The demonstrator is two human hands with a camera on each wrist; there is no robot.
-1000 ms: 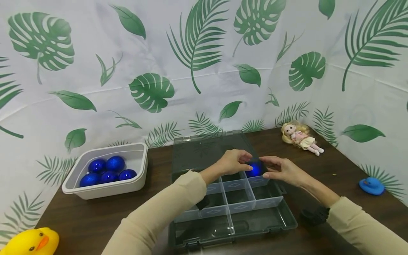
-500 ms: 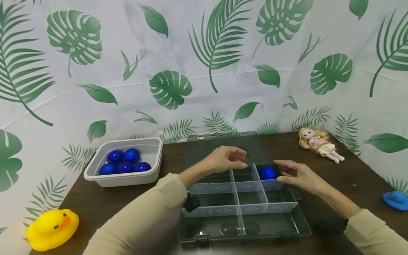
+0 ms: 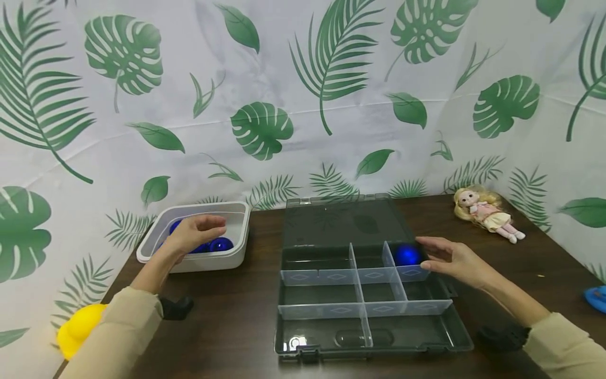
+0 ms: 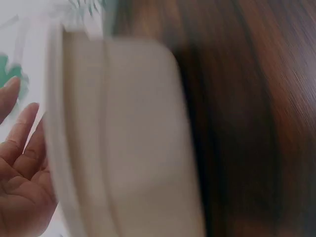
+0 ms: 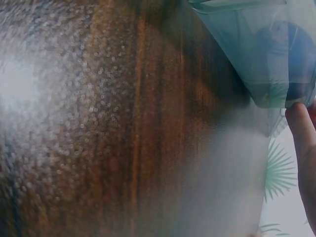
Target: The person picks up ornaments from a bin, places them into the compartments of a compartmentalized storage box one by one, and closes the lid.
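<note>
Left hand [image 3: 196,235] has moved over the tub [image 3: 208,264], fingers [image 3: 211,220] loosely parted, right hand's [image 3: 454,259] likewise

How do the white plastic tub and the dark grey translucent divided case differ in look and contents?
The white plastic tub is opaque; the dark grey translucent divided case is see-through.
The tub shows no partitions, while the case is split by pale plastic dividers.
The tub holds several shiny blue balls; the case shows one blue ball, in its back right compartment.
Both stand on the dark brown wood-grained table.
</note>
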